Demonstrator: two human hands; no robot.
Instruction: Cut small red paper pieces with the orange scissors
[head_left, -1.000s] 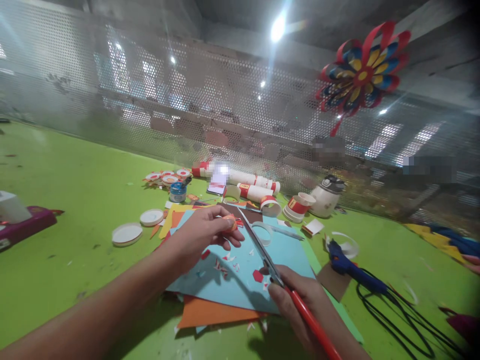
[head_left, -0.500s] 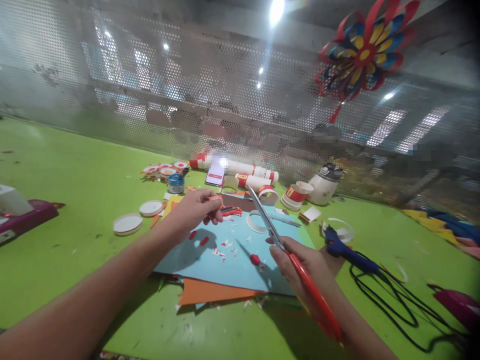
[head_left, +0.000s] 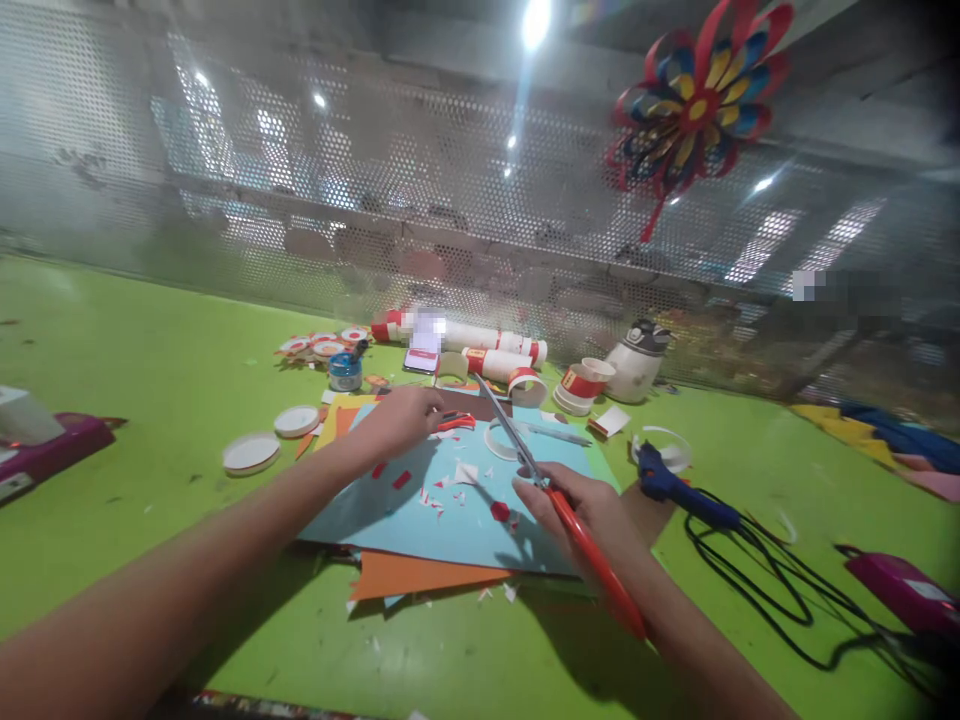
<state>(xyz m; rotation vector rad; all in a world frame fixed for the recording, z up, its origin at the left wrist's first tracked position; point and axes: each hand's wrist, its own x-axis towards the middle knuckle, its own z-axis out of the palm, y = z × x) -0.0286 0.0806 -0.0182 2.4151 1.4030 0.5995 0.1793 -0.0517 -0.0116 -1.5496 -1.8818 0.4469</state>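
My right hand [head_left: 585, 510] is wrapped round the red handles of a pair of scissors [head_left: 517, 440]. The long metal blades look closed and point up and away over a blue sheet of paper [head_left: 427, 530]. My left hand [head_left: 405, 415] hovers over the sheet's far left part, fingers stretched forward with nothing visible in them. Just beyond its fingertips lies a red-handled tool [head_left: 457, 423], partly hidden. On the blue paper lie a small white paper piece [head_left: 466, 472], a red hexagonal piece [head_left: 500, 511], red strips [head_left: 402, 480] and several tiny scraps.
At the right lies a blue glue gun [head_left: 690, 495] with its black cable. White lids [head_left: 251, 454], a blue jar [head_left: 346, 372], a phone [head_left: 421, 358], paper tubes [head_left: 499, 365], cut cups [head_left: 583, 385] and a white jug [head_left: 637, 362] stand around. A paper flower [head_left: 697, 110] hangs above.
The white paper piece now lies on the blue sheet, and my left fingers have loosened from the small piece they pinched. The scissors stay in my right hand. The view has shifted slightly.
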